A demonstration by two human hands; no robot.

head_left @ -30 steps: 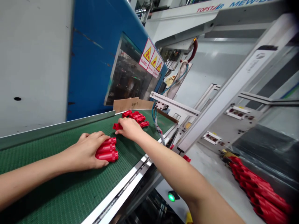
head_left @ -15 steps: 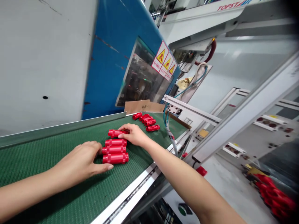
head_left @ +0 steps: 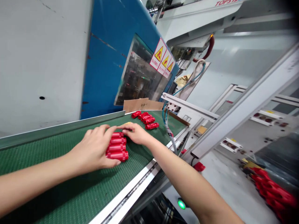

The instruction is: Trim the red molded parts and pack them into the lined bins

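Note:
Several red plastic tubes with ribbed bands (head_left: 118, 148) lie side by side in a tight row on the green conveyor belt (head_left: 77, 189). My left hand (head_left: 97, 151) spans the row from the left, with its thumb along the near tube and its fingers over the far one; the palm hides the tubes' left ends. At the far right corner of the row, my right hand (head_left: 136, 133) has its fingers closed at the end of the farthest tube, close to my left fingertips. Its exact contact is partly hidden.
More red tubes (head_left: 146, 119) lie farther along the belt, before a cardboard strip (head_left: 135, 105). A metal side rail (head_left: 102, 119) and a blue machine (head_left: 105, 62) border the left. Hoses (head_left: 168, 129) hang over the right edge beside a metal frame (head_left: 191, 107). Red parts (head_left: 271, 189) are piled lower right.
My right hand has brought the farthest tube against the row. My left hand has moved right and over the tubes, its fingers now reaching the far one. A green light below has lit.

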